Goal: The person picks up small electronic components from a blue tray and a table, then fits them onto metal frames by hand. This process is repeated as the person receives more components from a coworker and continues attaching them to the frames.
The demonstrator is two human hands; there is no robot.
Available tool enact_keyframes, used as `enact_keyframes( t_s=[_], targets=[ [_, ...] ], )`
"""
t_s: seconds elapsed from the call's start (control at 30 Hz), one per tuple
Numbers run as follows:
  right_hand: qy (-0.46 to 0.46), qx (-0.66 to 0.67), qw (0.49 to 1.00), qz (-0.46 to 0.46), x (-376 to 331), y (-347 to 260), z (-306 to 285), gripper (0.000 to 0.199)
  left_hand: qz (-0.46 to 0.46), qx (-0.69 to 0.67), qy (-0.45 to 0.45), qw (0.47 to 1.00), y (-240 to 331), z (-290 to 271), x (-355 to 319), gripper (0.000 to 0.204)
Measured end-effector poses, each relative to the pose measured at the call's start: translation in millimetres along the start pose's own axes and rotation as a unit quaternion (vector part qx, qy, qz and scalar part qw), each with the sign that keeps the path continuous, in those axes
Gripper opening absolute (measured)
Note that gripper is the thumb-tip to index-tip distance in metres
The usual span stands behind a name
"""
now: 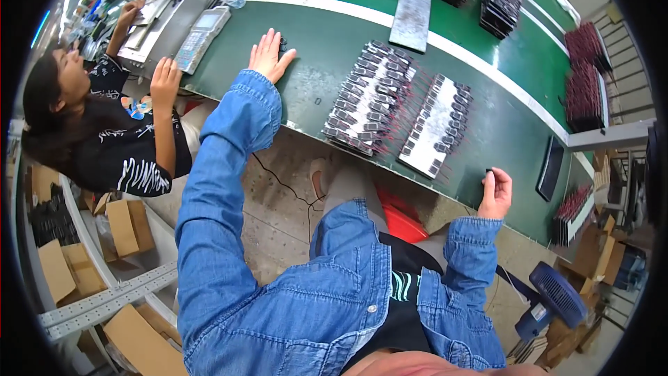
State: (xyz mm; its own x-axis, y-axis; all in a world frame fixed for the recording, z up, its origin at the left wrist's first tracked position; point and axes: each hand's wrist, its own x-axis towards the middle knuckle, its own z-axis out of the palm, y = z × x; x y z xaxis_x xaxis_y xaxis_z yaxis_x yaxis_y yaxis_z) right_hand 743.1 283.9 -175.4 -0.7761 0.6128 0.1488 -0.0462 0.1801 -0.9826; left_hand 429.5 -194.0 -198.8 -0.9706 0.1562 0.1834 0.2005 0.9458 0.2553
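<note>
My left hand (268,59) lies on the green bench top with its fingers stretched out. Small dark parts (283,44) show at the edge of that hand, partly covered by it. My right hand (495,193) is at the bench's near edge on the right, its thumb and fingers pinched on a small black part (488,173). Between the hands are two white boards: a fuller one (365,101) covered in rows of small black parts with thin red wires, and another (429,132) with such parts along its edges.
A grey metal plate (410,22) lies behind the boards. Stacks of loaded boards (499,7) stand farther back and at right, near a black tray (550,167). At left, a co-worker (90,118) sits by a grey keypad device (202,40). A blue fan (557,296) stands lower right.
</note>
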Motion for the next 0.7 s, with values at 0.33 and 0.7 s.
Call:
enact_keyframes(
  t_s=[0.33, 0.7],
  targets=[
    [-0.02, 0.025, 0.999, -0.006, -3.0, 6.2, -16.1, 0.014, 0.035, -0.096, 0.075, 0.992, 19.5, -64.7, -8.0, 0.029],
    [0.005, 0.027, 1.0, -0.006, -2.4, 5.5, -6.0, 0.014, 0.34, 0.314, -0.056, 0.885, 67.6, -63.2, 16.9, 0.012]
  ],
)
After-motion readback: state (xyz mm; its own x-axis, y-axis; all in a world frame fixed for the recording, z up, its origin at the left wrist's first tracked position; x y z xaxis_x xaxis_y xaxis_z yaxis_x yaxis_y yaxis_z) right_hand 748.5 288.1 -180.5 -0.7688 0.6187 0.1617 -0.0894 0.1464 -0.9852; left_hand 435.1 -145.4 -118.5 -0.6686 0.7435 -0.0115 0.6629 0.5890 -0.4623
